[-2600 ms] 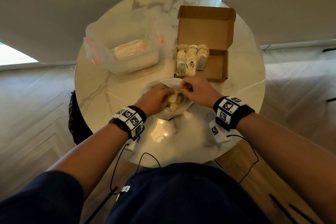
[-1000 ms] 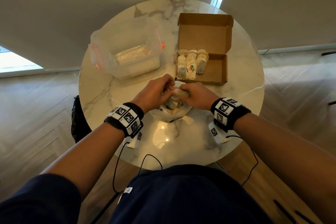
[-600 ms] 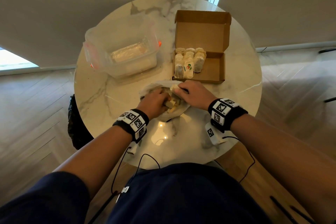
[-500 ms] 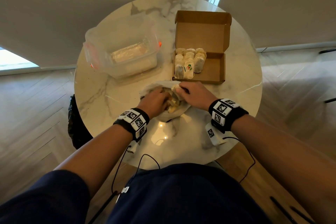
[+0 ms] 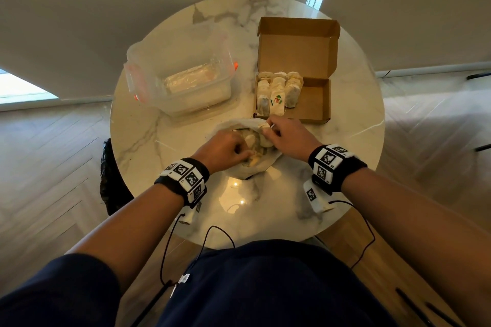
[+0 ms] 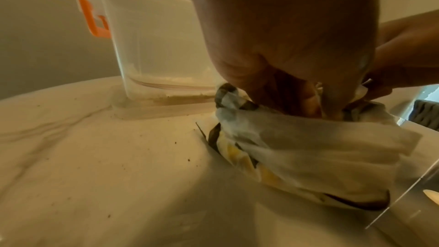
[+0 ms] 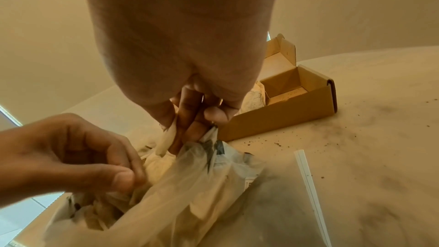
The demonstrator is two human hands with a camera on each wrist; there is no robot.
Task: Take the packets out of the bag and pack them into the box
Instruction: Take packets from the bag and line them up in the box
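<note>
A white plastic bag (image 5: 261, 166) (image 6: 308, 147) (image 7: 202, 194) of pale packets lies on the round marble table (image 5: 159, 141), just in front of the open cardboard box (image 5: 310, 103) (image 7: 280, 117). Several packets (image 5: 276, 90) stand in the box's left half. My left hand (image 5: 243, 150) (image 6: 297, 104) (image 7: 123, 174) has its curled fingers in the bag's mouth and grips the rim. At the bag's far rim, my right hand (image 5: 268, 127) (image 7: 190, 129) pinches a pale packet (image 7: 166, 142), close to the box's near wall.
A clear plastic container (image 5: 186, 82) (image 6: 147, 48) with orange clips stands left of the box. A clear zip-strip sheet (image 7: 308, 185) lies flat beside the bag. Dark crumbs dot the table near the box. The table's near edge is at my waist.
A second ago both hands were bunched together by the box's near wall. The left hand has dropped back into the bag. The right hand has edged toward the box with a packet.
</note>
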